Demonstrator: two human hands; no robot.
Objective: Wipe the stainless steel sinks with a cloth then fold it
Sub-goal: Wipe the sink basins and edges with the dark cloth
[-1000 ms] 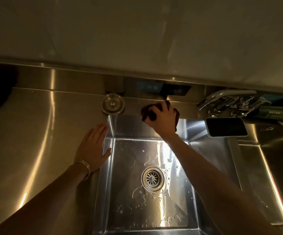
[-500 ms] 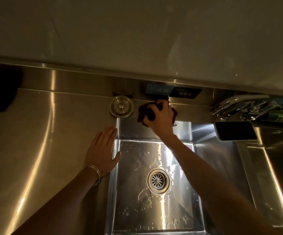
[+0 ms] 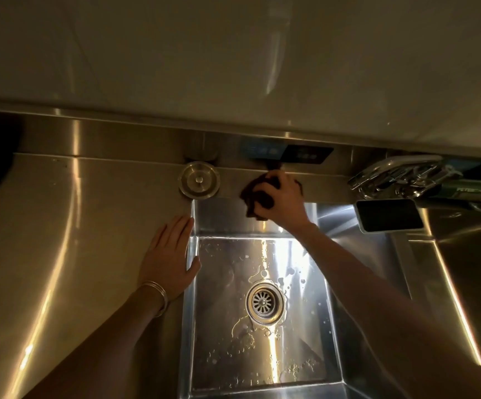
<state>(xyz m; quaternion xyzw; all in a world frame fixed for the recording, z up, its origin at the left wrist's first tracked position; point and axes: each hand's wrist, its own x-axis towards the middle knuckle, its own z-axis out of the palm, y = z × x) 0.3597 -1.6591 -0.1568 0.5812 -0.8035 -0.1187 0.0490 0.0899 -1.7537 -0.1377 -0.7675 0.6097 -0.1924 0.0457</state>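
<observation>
Our right hand (image 3: 283, 197) grips the dark cloth (image 3: 255, 198), bunched under curled fingers and pressed on the back ledge just above the frame's centre. The cloth juts left of the hand, toward the round strainer lid (image 3: 199, 180). Our left hand (image 3: 170, 254) lies flat, fingers straight, at the left rim of the sink (image 3: 222, 217). The wet basin floor and drain (image 3: 265, 302) lie below the cloth, so we judge the wipe must turn downward.

Sink (image 3: 222, 335): stainless steel, glossy, wet with droplets. Desk (image 3: 60, 240) at 9 o'clock: brushed steel, satin sheen. Cloth (image 3: 255, 197) at 12 o'clock: dark, matt, crumpled fabric. Phone (image 3: 389, 215) screen: glossy black.
</observation>
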